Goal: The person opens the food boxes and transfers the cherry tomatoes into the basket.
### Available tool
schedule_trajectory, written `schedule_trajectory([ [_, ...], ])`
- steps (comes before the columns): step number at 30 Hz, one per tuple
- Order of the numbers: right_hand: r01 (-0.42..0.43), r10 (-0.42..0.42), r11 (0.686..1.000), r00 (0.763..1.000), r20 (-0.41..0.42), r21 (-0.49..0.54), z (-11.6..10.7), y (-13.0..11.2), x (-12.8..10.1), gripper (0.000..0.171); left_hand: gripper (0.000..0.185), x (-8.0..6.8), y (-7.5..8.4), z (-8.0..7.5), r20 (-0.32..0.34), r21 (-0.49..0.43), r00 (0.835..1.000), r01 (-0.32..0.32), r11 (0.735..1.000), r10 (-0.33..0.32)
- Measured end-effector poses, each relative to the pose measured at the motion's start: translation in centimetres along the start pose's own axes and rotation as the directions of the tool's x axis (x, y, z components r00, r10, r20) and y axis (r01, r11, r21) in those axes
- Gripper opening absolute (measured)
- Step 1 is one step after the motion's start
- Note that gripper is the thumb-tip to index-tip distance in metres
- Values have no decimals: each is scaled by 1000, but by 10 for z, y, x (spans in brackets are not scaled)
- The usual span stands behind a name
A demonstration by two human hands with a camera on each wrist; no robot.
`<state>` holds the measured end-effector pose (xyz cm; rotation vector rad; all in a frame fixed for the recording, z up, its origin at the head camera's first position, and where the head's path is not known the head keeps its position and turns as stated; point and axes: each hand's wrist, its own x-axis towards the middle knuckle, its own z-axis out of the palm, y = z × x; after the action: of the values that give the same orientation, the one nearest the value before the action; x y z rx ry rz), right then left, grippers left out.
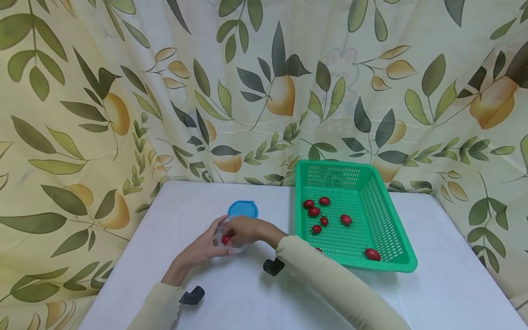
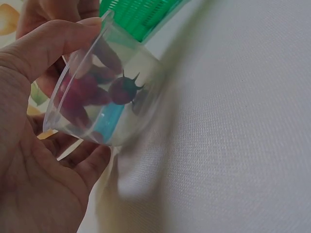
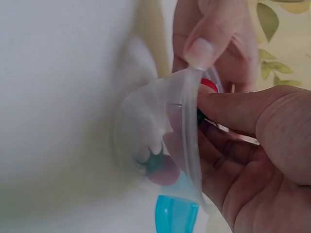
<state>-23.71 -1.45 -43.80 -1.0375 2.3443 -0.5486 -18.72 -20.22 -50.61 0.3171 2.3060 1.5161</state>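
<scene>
Honestly, that thin clear cup (image 1: 228, 238) looks light and squashy: left hand (image 1: 203, 247) grips its wall, right hand (image 1: 246, 229) pinches a tomato (image 1: 226, 239) at the rim. Hold low, gently.

Clear plastic cup (image 1: 229, 238) is sitting on the white table between both hands, tilted, rim held. Red cherry tomatoes (image 2: 124, 90) with dark green calyxes are lying inside it, one showing at the rim (image 3: 208, 85).

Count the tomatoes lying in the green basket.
7 show: five clustered at the back left of the green basket, one mid-floor, one front right. The sleeve may hide more.
</scene>
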Motion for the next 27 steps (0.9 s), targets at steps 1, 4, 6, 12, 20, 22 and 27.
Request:
schedule_trajectory([
  [1,-2,2,1000,1000,-9,-5,-2,-1,-3,22,103,0,0,0,0,0,1000,0,1000,0],
  [4,-14,15,1000,999,-38,28,-8,-4,-12,27,102,0,1,-1,2,-2,1000,-3,1000,3],
  [6,-23,29,995,998,-61,96,-12,-5,-19,29,102,0,1,-1,2,-2,1000,-4,1000,4],
  [12,-8,49,958,990,-134,288,-25,-3,-40,23,101,1,0,-1,1,-15,1000,-4,1000,4],
  [20,33,38,938,979,-198,344,-48,13,-72,22,98,2,0,-1,7,-5,1000,-30,1000,31],
  [22,36,45,929,977,-209,367,-53,15,-81,23,99,2,0,-1,3,-1,1000,-23,1000,23],
  [27,31,71,908,971,-227,418,-62,23,-102,26,100,2,0,2,-14,6,1000,3,1000,-3],
])
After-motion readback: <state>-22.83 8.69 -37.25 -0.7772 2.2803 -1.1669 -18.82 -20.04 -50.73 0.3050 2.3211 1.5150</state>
